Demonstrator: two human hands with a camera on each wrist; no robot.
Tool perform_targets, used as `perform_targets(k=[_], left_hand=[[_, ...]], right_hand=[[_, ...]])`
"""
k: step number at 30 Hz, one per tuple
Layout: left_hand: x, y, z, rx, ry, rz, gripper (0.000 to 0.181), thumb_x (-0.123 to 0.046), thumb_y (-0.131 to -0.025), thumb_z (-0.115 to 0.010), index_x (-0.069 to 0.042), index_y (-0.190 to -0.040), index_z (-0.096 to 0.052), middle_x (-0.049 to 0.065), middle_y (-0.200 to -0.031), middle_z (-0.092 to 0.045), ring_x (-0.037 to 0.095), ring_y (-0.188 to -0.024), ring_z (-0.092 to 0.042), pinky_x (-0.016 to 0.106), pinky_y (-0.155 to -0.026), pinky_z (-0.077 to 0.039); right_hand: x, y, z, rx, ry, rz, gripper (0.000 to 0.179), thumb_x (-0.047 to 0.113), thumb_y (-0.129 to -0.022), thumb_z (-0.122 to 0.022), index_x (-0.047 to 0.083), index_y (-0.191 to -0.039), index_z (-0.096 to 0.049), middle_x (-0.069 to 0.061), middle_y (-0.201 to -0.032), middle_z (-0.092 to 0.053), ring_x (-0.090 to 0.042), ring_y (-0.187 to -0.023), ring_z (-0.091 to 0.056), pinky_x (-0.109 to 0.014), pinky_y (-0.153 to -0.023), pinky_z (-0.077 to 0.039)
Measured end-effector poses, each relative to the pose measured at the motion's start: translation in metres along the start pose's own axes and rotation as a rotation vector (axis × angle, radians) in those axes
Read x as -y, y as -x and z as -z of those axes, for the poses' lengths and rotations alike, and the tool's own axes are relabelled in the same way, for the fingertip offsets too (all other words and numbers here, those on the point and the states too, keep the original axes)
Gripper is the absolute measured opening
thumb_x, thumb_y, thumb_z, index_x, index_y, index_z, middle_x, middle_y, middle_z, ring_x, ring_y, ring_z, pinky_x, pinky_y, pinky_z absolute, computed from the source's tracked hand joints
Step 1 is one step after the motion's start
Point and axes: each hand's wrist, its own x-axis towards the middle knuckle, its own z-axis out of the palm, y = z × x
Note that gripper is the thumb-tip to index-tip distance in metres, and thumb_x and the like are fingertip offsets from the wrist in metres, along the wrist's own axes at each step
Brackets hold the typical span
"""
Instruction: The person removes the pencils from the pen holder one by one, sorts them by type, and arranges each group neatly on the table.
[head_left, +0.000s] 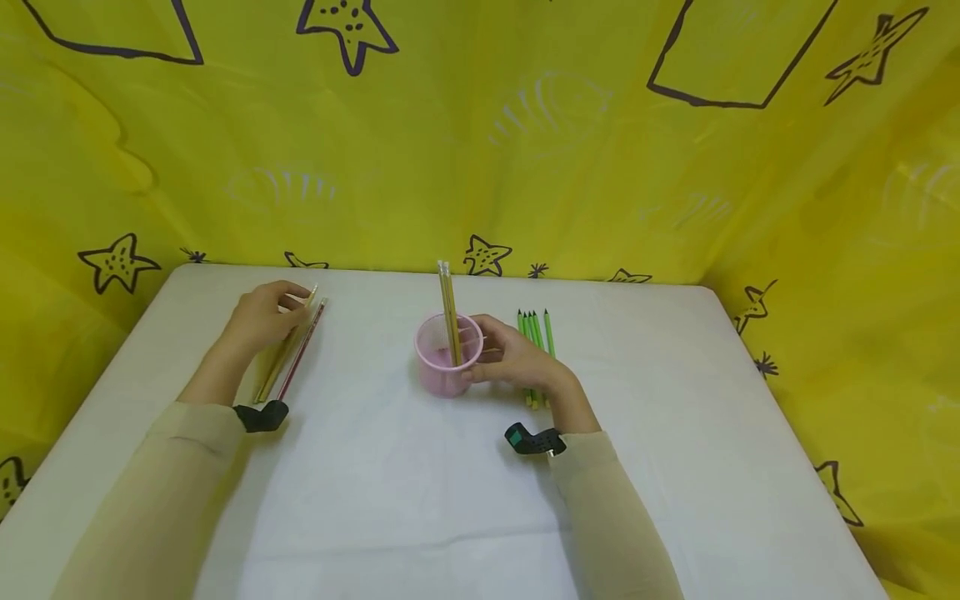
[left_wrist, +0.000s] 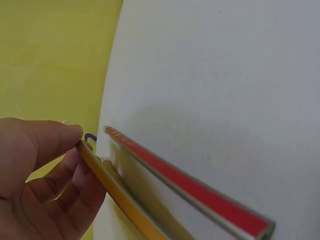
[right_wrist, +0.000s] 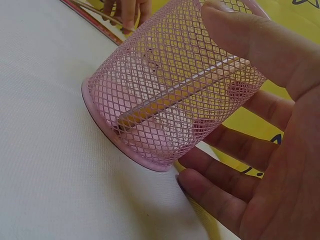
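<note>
At the left of the table, my left hand pinches the far end of a golden-yellow pencil between thumb and fingertips. Another yellow pencil shows just behind it, partly hidden. Alongside lies a red pencil, untouched by the hand. My right hand holds a pink mesh pencil cup at its right side, thumb near the rim and fingers around the far wall. Yellow pencils stand leaning inside the cup, their upper ends above the rim.
Several green pencils lie right of the cup, partly covered by my right hand and wrist. A white cloth covers the table. Yellow patterned curtains hang along its back and sides.
</note>
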Motion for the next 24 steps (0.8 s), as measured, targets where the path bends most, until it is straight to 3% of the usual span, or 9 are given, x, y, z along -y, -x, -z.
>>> perform_targets(k=[7, 24], left_hand=[[0.0031, -0.0045, -0.0064, -0.002, -0.013, 0.019, 0.038, -0.021, -0.098, -0.057, -0.001, -0.13, -0.057, 0.027, -0.119, -0.065, 0.044, -0.109, -0.057, 0.053, -0.087, -0.048], [-0.0021, -0.0012, -0.0103, -0.056, -0.069, 0.029, 0.037, -0.017, -0.097, -0.057, 0.001, -0.129, -0.057, 0.027, -0.118, -0.065, 0.046, -0.107, -0.058, 0.058, -0.089, -0.046]], right_hand=[[-0.0019, -0.001, -0.0025, 0.001, -0.02, -0.003, 0.076, 0.009, -0.081, -0.082, 0.02, -0.145, -0.044, -0.006, -0.14, -0.055, -0.029, -0.126, -0.058, -0.041, -0.104, -0.049], [0.0002, 0.0, -0.0001, 0.0, -0.008, 0.005, 0.078, 0.008, -0.081, -0.082, 0.018, -0.147, -0.042, -0.008, -0.141, -0.054, -0.031, -0.126, -0.058, -0.042, -0.104, -0.05]])
